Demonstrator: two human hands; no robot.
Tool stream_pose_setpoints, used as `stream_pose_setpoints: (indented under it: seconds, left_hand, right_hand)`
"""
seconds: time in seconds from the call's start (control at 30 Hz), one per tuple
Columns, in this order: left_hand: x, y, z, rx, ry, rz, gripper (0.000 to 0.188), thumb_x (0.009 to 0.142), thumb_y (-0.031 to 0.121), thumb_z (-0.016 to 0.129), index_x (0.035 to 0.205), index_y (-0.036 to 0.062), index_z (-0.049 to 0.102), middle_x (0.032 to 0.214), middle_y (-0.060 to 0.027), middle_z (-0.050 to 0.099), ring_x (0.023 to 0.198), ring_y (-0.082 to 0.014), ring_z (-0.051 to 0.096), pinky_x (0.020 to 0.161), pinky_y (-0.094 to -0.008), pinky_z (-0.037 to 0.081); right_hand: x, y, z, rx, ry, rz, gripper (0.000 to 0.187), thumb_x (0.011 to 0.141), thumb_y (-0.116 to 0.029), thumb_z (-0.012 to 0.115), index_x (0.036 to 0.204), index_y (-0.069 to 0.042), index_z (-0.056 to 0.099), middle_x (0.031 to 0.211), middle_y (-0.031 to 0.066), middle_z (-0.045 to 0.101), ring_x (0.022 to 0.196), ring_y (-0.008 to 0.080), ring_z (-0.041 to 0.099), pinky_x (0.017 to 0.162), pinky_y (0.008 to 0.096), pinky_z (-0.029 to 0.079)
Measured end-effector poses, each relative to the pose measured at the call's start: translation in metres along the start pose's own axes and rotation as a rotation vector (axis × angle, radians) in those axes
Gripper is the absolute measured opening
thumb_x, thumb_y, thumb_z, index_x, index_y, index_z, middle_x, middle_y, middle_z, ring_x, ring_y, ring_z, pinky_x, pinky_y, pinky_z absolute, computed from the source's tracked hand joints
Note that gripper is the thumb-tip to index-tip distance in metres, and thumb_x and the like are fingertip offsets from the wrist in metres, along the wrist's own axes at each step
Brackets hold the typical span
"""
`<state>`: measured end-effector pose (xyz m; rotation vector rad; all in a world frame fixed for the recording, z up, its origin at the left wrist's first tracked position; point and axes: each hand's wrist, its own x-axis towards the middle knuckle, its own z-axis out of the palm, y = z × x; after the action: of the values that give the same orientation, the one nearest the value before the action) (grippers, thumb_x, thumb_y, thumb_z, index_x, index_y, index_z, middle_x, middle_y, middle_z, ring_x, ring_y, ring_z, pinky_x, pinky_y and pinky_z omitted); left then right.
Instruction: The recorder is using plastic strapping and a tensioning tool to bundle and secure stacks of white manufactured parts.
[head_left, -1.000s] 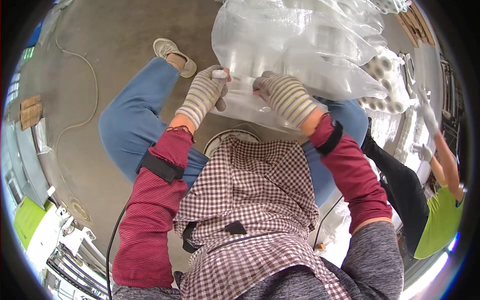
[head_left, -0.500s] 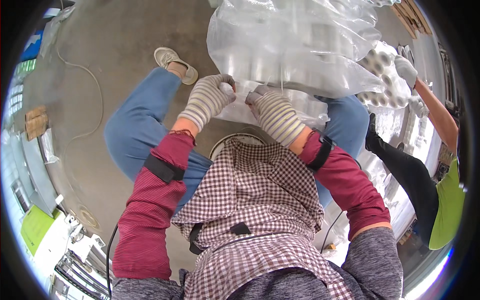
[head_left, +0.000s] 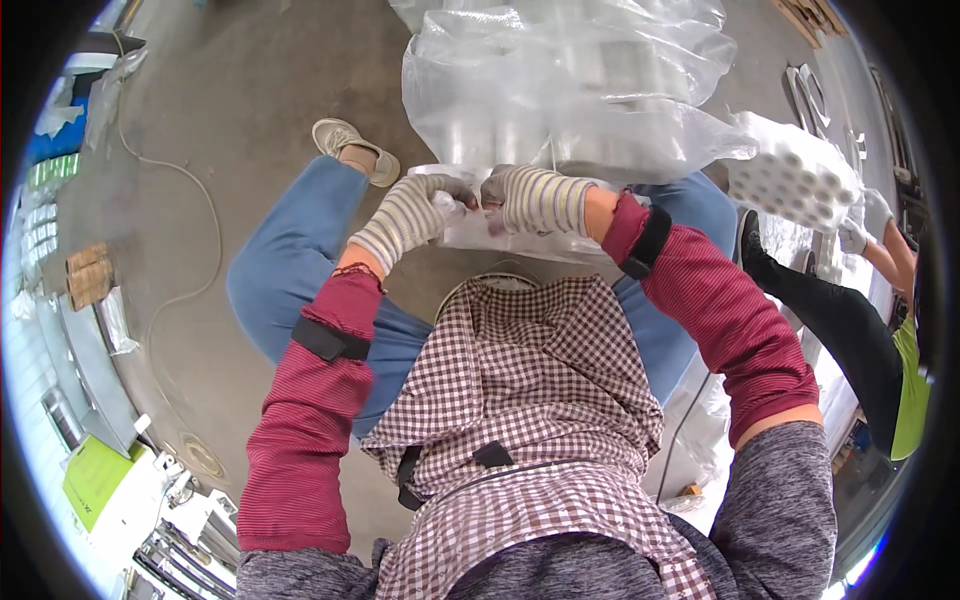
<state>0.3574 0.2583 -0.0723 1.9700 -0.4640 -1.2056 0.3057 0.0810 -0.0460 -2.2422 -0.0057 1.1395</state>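
In front of me lies a large clear plastic bag (head_left: 560,80) with pale cylindrical pieces showing through it. Its near part reaches between my knees. My left hand (head_left: 415,212), in a striped knit glove, is closed on a gathered bit of clear plastic film. Close beside it, my right hand (head_left: 535,200) in a matching glove has its fingers pinched together near the film's edge. What sits in the right fingertips is too small to make out. A thin pale strand stands up from the plastic just beyond the right hand.
At the right a co-worker's gloved hands (head_left: 862,222) hold a white pack (head_left: 790,172) of round-ended tubes. That person's dark-trousered leg (head_left: 830,320) stretches toward my knee. A cable (head_left: 210,200) curves along the floor at left, and a round seat edge (head_left: 490,282) shows below my hands.
My right hand has moved left and turned sideways, now almost meeting my left hand. The co-worker's hands and the white pack have shifted lower in view.
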Motion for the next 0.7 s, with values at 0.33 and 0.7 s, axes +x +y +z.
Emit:
stream_pose_setpoints:
  seconds: [0.33,0.7]
  left_hand:
    - [-0.020,-0.004,-0.012,0.275,0.212,0.466,0.018,0.067,0.015,0.060,0.081,0.0093,0.069,0.080,-0.0136,0.065,0.075,-0.0286,0.064,0.071,-0.0353,0.051]
    - [-0.008,-0.038,0.032,-0.736,0.348,0.030,0.040,0.091,0.044,0.046,0.073,0.0082,0.052,0.048,0.0018,0.037,0.030,-0.0109,0.028,0.029,-0.0275,0.021]
  right_hand:
    - [-0.019,-0.015,0.038,-0.246,0.501,-0.332,0.019,0.087,-0.018,0.048,0.095,-0.007,0.061,0.083,0.0162,0.058,0.082,0.0329,0.055,0.073,0.0439,0.043]
    - [-0.067,-0.001,0.051,0.040,0.097,-0.537,0.022,0.080,-0.028,0.060,0.077,-0.007,0.064,0.081,0.0140,0.060,0.072,0.0296,0.059,0.068,0.0379,0.047]
